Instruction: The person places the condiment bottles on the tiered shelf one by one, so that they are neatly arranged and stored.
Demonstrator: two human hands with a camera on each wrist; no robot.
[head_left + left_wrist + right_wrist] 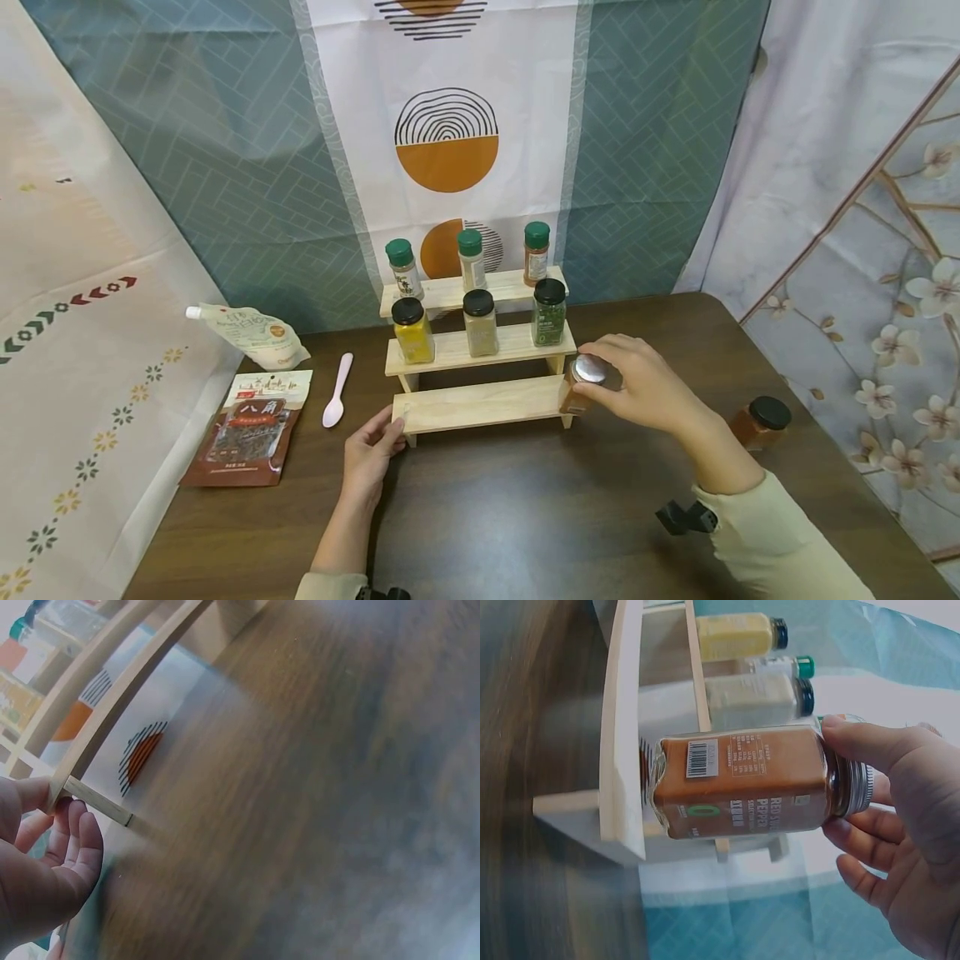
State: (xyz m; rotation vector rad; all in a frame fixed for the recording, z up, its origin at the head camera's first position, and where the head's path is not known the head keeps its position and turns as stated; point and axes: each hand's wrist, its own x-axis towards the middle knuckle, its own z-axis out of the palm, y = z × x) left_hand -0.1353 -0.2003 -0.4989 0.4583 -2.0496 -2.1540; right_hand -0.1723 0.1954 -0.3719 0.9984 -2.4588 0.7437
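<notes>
A three-tier wooden spice rack (480,404) stands on the table. At the left end of its lowest step, my left hand (367,457) pinches the board between thumb and fingers, as the left wrist view also shows. My right hand (648,387) grips a glass jar of red-brown pepper powder (742,784) near its silver lid (589,368). The jar is upright at the right end of the lowest step, its base close over the board. Black-lidded jars, yellow (414,337), beige (481,329) and green (550,317), line the middle step.
Green-capped bottles (472,260) stand along the top step. Another black-lidded jar (761,423) is on the table at the right. Left of the rack lie a pink spoon (337,392), a brown spice packet (251,429) and a spouted pouch (258,333). Curtains (637,150) hang behind.
</notes>
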